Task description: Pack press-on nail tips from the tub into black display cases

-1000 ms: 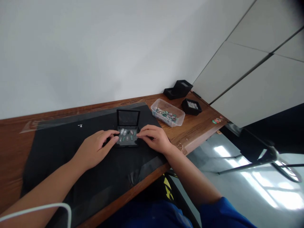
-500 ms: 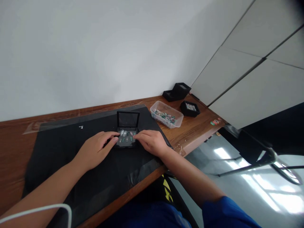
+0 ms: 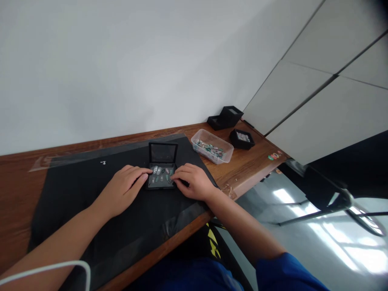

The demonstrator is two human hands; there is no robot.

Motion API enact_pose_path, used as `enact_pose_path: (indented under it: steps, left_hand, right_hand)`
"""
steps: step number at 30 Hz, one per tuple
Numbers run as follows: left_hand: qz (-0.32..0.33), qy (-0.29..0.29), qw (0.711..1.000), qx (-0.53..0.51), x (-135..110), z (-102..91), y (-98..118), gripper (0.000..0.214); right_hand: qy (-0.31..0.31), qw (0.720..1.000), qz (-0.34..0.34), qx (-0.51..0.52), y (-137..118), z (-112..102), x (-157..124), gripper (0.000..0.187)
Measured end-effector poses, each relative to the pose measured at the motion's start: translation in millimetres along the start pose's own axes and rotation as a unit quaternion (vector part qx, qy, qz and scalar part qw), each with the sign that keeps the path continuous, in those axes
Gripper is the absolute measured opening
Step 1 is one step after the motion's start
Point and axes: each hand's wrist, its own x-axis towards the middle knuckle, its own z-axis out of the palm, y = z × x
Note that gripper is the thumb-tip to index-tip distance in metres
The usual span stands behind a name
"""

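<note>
A small black case [image 3: 162,174] lies open on a black mat [image 3: 91,202], its lid [image 3: 163,152] standing upright at the back. Several small grey, green and reddish pieces sit in its tray. My left hand [image 3: 123,189] rests on the mat against the case's left edge, fingers curled with the tips touching the rim. My right hand [image 3: 194,181] lies at the case's right front corner, fingers bent and pressed on the edge. What the fingertips pinch, if anything, is hidden.
A clear plastic tub [image 3: 212,145] of small mixed pieces stands on the wooden table [image 3: 248,165] to the right. Black boxes [image 3: 226,116] and another small black box [image 3: 241,138] sit near the far right corner. A few coloured bits [image 3: 274,155] lie by the table's right edge.
My right hand has slid down from the case's right side to its front right corner. My left hand has barely shifted. The view moved slightly.
</note>
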Motion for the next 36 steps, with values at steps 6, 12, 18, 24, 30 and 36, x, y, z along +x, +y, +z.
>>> enact_pose_path:
  steps: [6, 12, 18, 24, 30, 36]
  left_hand:
    - [-0.009, -0.005, 1.0, 0.001, -0.3, -0.7, -0.9, 0.046]
    - [-0.009, -0.002, 1.0, 0.004, 0.2, -0.3, -1.0, 0.047]
    - [-0.01, -0.002, 1.0, 0.008, 0.3, -0.4, -1.8, 0.045]
    - [-0.01, 0.002, 1.0, 0.01, 0.3, 0.4, -2.3, 0.046]
    - [-0.019, -0.005, 1.0, 0.017, 0.7, 1.8, -3.6, 0.045]
    - [-0.016, -0.005, 1.0, 0.019, 0.2, 4.5, -7.4, 0.043]
  right_hand:
    - [0.0, 1.0, 0.006, -0.004, -3.1, -3.6, 1.4, 0.011]
    - [-0.006, 0.999, 0.015, 0.051, 1.0, -1.3, 2.2, 0.015]
    - [0.062, 0.984, 0.06, 0.158, -1.2, -4.3, 3.0, 0.01]
    - [0.011, 0.982, 0.109, 0.157, 3.5, 0.8, 2.4, 0.013]
    - [0.031, 0.976, 0.163, 0.141, 4.1, 4.4, 5.4, 0.01]
    - [0.037, 0.981, 0.164, 0.099, 0.8, 4.3, 5.6, 0.01]
